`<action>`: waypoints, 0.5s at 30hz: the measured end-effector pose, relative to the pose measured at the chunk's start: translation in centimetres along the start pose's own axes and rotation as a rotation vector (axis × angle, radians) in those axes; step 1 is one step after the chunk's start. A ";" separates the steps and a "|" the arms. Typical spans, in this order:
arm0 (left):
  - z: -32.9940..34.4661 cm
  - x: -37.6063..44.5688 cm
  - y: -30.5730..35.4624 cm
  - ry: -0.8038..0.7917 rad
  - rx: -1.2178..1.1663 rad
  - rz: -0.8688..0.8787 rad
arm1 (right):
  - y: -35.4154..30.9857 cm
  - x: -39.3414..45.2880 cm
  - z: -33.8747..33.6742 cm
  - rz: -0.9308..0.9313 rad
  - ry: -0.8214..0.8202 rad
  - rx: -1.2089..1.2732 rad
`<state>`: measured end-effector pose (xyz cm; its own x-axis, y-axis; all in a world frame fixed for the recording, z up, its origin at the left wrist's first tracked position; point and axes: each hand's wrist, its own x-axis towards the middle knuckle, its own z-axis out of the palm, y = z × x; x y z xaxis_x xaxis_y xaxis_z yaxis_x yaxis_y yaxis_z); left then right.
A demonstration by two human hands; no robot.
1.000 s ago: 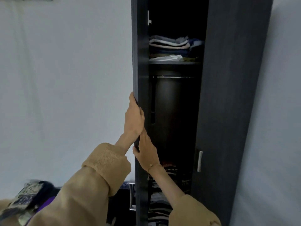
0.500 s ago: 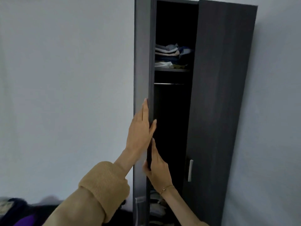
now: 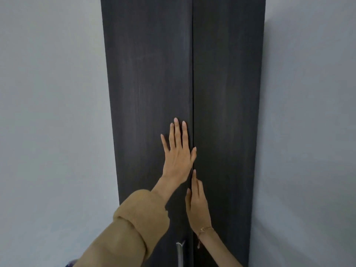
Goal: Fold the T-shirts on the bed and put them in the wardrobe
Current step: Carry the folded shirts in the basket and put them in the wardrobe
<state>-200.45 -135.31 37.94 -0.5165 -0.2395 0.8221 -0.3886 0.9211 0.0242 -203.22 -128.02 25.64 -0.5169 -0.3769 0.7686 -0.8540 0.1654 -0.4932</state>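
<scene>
The dark grey wardrobe [image 3: 227,78] stands straight ahead with both doors closed, so the folded T-shirts inside are hidden. My left hand [image 3: 178,153] presses flat on the left door [image 3: 146,78], fingers straight and spread, right beside the seam between the doors. My right hand [image 3: 197,203] lies lower with straight fingers against the seam at the edge of the right door. No T-shirt is in either hand.
A silver door handle [image 3: 179,253] sits on the left door below my left forearm. Plain pale walls [image 3: 52,112] flank the wardrobe on both sides. A scrap of purple cloth [image 3: 70,264] shows at the bottom edge.
The left wardrobe door has swung from open to fully closed under my hands. The shelf of folded clothes is no longer visible. The view has turned to face the doors squarely.
</scene>
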 end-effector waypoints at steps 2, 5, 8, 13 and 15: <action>1.7 1.1 0.7 0.060 0.036 -0.033 | 1.6 1.5 0.7 0.066 -0.021 0.054; 5.0 3.6 1.5 0.103 0.127 -0.065 | 4.7 4.6 1.9 0.086 -0.020 0.132; 7.1 5.4 1.4 0.119 0.216 -0.120 | 6.5 6.8 3.3 0.101 -0.074 0.182; 10.8 7.9 0.2 0.176 0.217 -0.157 | 8.4 9.3 6.1 0.112 -0.048 0.207; 11.7 8.2 -0.4 0.193 0.213 -0.146 | 8.5 9.5 7.0 0.116 0.020 0.130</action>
<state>-213.44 -141.24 38.01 -0.2972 -0.2828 0.9120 -0.6092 0.7916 0.0470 -215.00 -136.60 25.91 -0.6135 -0.3440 0.7108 -0.7746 0.0871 -0.6265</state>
